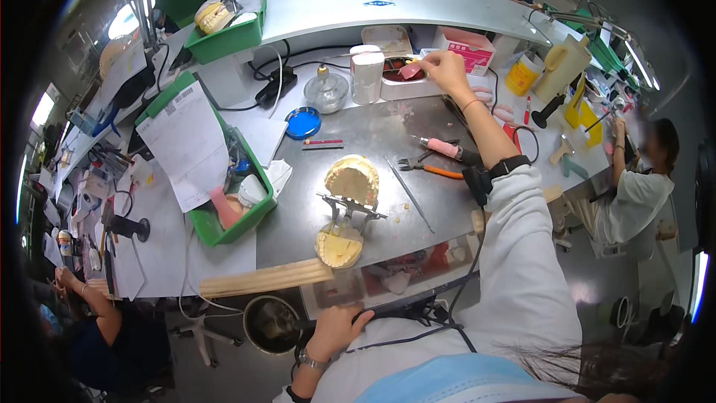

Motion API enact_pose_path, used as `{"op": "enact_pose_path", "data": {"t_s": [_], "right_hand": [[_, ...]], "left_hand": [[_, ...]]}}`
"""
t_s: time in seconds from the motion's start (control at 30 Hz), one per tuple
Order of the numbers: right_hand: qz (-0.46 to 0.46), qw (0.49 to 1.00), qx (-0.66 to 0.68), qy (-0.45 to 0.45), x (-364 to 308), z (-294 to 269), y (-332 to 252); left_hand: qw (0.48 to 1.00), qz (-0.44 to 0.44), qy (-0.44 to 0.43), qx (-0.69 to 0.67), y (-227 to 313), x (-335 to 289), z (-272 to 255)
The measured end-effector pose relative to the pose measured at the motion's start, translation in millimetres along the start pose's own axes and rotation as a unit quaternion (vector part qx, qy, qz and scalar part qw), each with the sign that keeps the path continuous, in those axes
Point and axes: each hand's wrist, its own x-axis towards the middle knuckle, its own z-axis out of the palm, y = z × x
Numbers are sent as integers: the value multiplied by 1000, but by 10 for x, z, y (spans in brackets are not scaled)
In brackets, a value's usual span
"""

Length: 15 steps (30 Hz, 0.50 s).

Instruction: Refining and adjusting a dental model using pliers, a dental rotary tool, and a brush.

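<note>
My right hand [445, 72] reaches to the far side of the bench. Its closed fingers pinch a piece of pink wax [410, 71] over a white wax-melting pot [409, 89] with dark red contents. My left hand [339, 330] is low, by the bench's front edge. Its fingers are curled, and what they hold, if anything, is hidden. Between the hands, on the metal work surface, stands an opened metal articulator [350, 207] with an upper plaster dental cast [353, 176] and a lower plaster cast [340, 246].
Beside the casts lie a thin metal instrument [409, 194], orange-handled pliers [440, 172] and a pink handpiece [444, 148]. A glass spirit lamp [326, 92] and blue dish [303, 123] stand behind. A green tray [237, 233] is at left. Co-workers sit around; one [634, 190] is at right.
</note>
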Motion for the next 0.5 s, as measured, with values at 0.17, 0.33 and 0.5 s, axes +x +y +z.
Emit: {"op": "enact_pose_path", "data": {"t_s": [0.17,0.33,0.5], "right_hand": [[-104,992,-44,50,-137,-98,-64],[-164,975,-39,145,-185,-66,-52],[-12,991,0,136,-197,-8,-9]], "left_hand": [[1000,14,-27,-10,39,-19,-20],[998,25,-50,28,18,52,-37],[998,22,-60,12,25,86,-84]]}}
